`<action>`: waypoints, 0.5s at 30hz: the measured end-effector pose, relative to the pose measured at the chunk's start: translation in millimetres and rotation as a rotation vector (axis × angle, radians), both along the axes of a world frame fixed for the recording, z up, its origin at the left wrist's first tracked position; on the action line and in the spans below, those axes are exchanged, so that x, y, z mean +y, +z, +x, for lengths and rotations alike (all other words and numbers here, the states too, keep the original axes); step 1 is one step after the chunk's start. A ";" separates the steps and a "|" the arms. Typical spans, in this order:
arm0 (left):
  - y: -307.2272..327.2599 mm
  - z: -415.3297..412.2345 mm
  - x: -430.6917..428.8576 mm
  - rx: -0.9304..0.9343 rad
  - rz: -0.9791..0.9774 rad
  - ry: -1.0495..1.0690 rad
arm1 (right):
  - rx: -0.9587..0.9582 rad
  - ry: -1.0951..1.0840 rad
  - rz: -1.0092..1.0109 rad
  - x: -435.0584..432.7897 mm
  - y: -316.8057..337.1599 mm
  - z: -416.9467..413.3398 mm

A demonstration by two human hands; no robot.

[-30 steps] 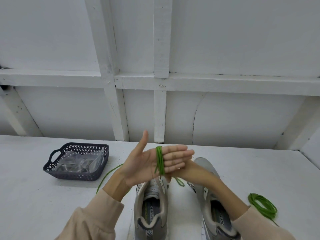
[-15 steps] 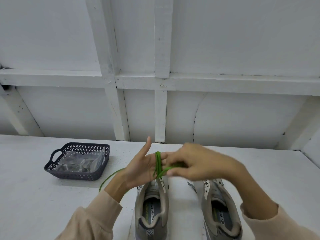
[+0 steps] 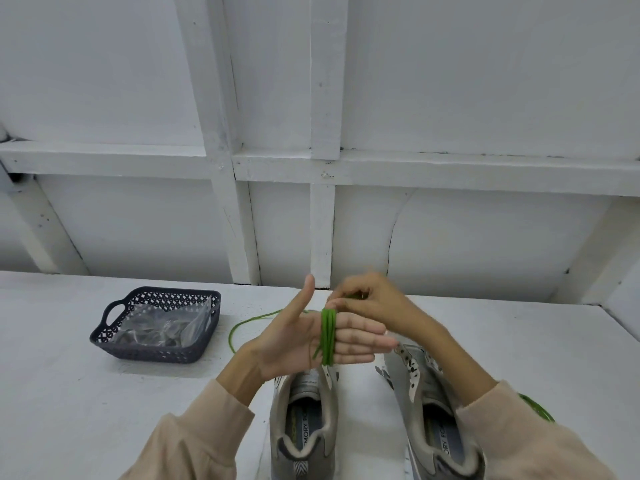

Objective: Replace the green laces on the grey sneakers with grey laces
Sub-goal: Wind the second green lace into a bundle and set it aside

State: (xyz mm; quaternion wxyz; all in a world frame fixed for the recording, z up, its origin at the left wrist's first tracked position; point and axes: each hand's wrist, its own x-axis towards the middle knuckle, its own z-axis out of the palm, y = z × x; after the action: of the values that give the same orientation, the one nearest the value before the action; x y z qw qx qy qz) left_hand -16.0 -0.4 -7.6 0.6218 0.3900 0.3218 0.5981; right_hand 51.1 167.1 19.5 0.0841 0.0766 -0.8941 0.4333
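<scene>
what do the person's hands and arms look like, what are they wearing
The left hand and right hand are bare: no gloves, rings or watch show. Both arms are in long, loose, plain pale-beige sleeves. The left sleeve and right sleeve end a little short of the wrists. Neither shows any print or marking.

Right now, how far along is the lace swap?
Done: no lace shows in left sneaker or right sneaker; one green lace lies coiled at right. In hand: second green lace wrapped round the left hand, fingers straight, right hand pinching it. Left: threading grey laces; none visible.
</scene>
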 end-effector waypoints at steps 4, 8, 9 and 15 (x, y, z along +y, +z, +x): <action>4.3 -10.0 -2.6 -0.148 0.097 0.025 | -0.200 0.022 -0.024 -20.4 -38.0 28.2; 1.6 -18.6 -1.5 -0.157 0.097 0.119 | -0.203 0.174 0.214 -38.7 -47.7 52.3; 0.0 -20.1 -0.9 -0.153 0.075 0.142 | -0.235 0.223 0.276 -38.7 -43.4 55.8; -13.1 -17.5 -0.4 -0.033 -0.118 0.213 | -0.172 0.344 0.427 -32.2 30.5 60.2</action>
State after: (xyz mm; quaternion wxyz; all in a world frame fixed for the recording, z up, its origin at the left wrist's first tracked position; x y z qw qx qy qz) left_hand -33.6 -0.7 -20.8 0.5820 0.3062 0.3858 0.6471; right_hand 111.4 134.9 50.0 -0.0850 0.2058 -0.9429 0.2478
